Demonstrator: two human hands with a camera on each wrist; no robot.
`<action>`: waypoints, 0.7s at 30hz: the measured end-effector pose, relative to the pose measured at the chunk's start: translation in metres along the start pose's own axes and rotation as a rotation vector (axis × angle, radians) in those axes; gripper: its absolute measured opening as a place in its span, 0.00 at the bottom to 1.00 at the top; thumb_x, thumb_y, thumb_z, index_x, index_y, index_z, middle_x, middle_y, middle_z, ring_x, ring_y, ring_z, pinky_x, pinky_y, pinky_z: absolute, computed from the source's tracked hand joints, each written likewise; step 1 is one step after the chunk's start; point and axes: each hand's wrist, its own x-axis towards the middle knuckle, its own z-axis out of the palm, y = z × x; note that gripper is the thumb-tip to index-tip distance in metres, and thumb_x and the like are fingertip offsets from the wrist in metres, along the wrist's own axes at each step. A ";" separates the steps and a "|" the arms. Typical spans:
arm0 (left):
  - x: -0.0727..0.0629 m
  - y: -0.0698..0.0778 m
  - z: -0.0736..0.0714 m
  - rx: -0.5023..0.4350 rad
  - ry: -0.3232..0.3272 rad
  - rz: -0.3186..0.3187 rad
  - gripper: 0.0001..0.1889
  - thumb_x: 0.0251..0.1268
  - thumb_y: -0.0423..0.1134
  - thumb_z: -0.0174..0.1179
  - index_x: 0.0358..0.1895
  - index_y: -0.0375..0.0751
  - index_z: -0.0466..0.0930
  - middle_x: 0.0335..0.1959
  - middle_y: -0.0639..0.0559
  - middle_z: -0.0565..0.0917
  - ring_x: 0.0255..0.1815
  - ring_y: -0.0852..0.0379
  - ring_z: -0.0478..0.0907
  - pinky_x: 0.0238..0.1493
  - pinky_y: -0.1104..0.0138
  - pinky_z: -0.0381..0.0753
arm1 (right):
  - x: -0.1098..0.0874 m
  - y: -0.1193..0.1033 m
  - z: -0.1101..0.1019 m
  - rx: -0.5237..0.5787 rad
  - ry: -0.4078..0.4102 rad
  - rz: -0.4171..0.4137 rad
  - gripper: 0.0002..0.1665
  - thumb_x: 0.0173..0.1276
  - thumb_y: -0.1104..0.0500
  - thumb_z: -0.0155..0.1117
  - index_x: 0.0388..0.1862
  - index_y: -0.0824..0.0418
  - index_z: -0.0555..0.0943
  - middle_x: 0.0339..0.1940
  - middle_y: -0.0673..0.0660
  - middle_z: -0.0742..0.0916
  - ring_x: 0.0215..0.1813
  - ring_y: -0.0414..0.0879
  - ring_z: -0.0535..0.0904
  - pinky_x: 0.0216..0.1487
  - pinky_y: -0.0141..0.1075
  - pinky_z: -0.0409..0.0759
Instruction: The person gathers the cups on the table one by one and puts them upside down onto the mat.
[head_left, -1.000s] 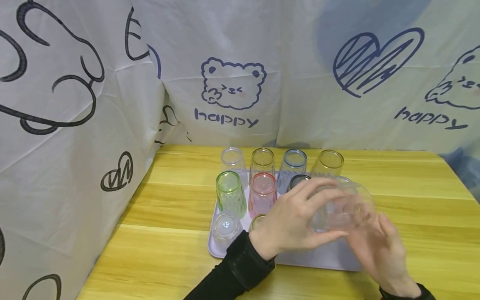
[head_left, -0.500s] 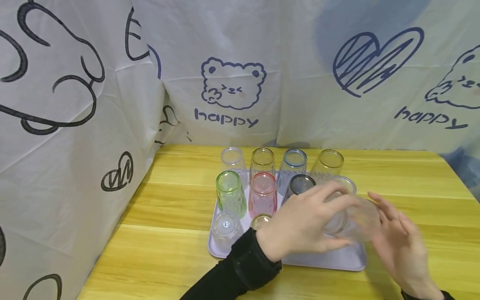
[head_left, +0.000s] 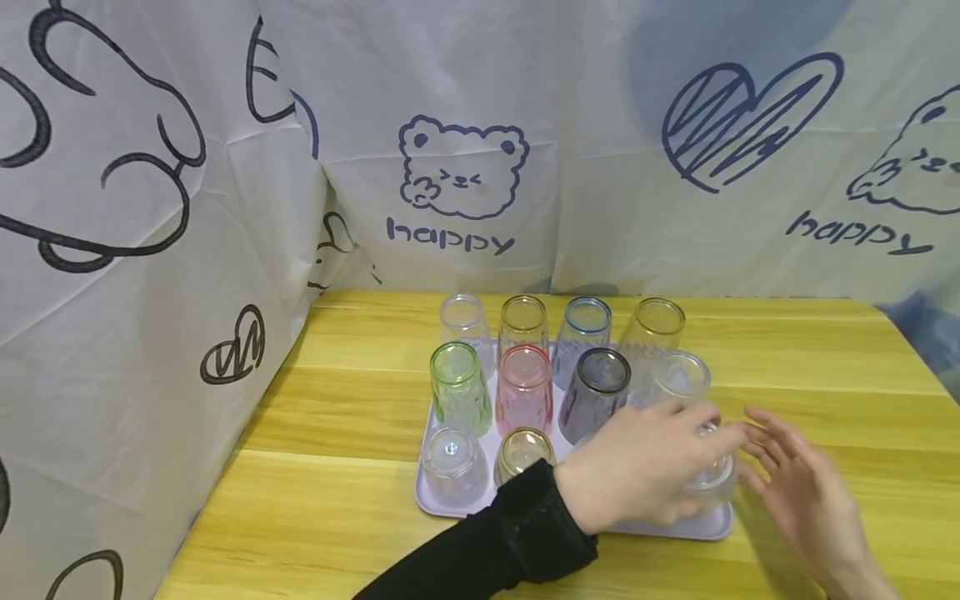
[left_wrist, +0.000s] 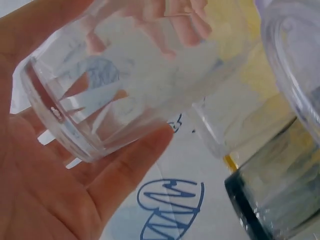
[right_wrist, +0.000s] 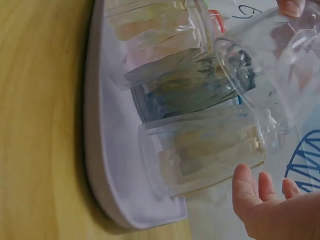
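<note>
My left hand [head_left: 652, 467] grips a clear glass tumbler [left_wrist: 150, 90] over the front right part of a pale purple tray [head_left: 722, 523]. The tumbler's thick base lies toward that palm, with thumb and fingers round its sides. Just right of it, my right hand [head_left: 813, 492] is held out, fingers loosely bent and holding nothing. Behind the gripped tumbler, another clear glass [head_left: 678, 379] stands upside down on the tray, and the right wrist view has my right fingertips near its upper end. A dark grey glass [head_left: 596, 396] stands to its left.
More upturned glasses stand in rows on the tray, among them a green one [head_left: 459, 387], a pink one [head_left: 525, 392] and a blue-rimmed one [head_left: 585, 333]. A clear glass [head_left: 453, 467] and a yellowish one [head_left: 525, 452] are in front. Printed cloth [head_left: 600, 183] hangs behind the wooden table [head_left: 322, 483].
My left hand has moved right and slightly lower with the clear tumbler. My right hand, earlier against the tumbler, has drawn off to the right. The dark grey glass has come into full view.
</note>
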 end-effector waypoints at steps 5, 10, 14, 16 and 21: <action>0.008 0.007 0.010 0.015 -0.097 -0.007 0.28 0.61 0.62 0.66 0.63 0.63 0.70 0.56 0.67 0.77 0.53 0.65 0.78 0.36 0.75 0.83 | -0.005 0.003 -0.009 0.078 -0.049 0.025 0.43 0.77 0.59 -0.01 0.79 0.66 0.57 0.74 0.57 0.73 0.73 0.44 0.71 0.73 0.36 0.72; 0.013 0.012 0.022 0.056 -0.117 -0.012 0.29 0.61 0.63 0.66 0.64 0.65 0.70 0.57 0.66 0.76 0.54 0.65 0.77 0.37 0.75 0.83 | -0.010 0.006 -0.015 -0.017 -0.018 0.106 0.40 0.79 0.59 0.03 0.78 0.61 0.60 0.72 0.52 0.76 0.72 0.40 0.72 0.71 0.31 0.73; 0.015 0.015 0.030 0.077 -0.128 -0.014 0.29 0.61 0.63 0.65 0.65 0.65 0.71 0.58 0.65 0.75 0.55 0.66 0.75 0.38 0.76 0.83 | -0.012 0.007 -0.017 -0.123 0.038 0.169 0.38 0.82 0.59 0.08 0.76 0.54 0.65 0.68 0.48 0.80 0.69 0.36 0.75 0.67 0.26 0.75; 0.016 0.016 0.033 0.079 -0.141 -0.020 0.30 0.61 0.62 0.66 0.65 0.65 0.71 0.59 0.65 0.76 0.54 0.66 0.76 0.38 0.76 0.83 | -0.013 0.007 -0.017 -0.132 0.050 0.187 0.38 0.82 0.59 0.09 0.75 0.53 0.66 0.67 0.47 0.81 0.68 0.36 0.76 0.66 0.26 0.75; 0.020 0.018 0.042 0.088 -0.176 -0.050 0.30 0.61 0.60 0.67 0.66 0.64 0.71 0.58 0.65 0.77 0.51 0.64 0.79 0.35 0.74 0.83 | -0.015 0.008 -0.019 -0.083 0.055 0.199 0.38 0.82 0.59 0.09 0.74 0.53 0.68 0.66 0.48 0.81 0.67 0.37 0.77 0.66 0.26 0.76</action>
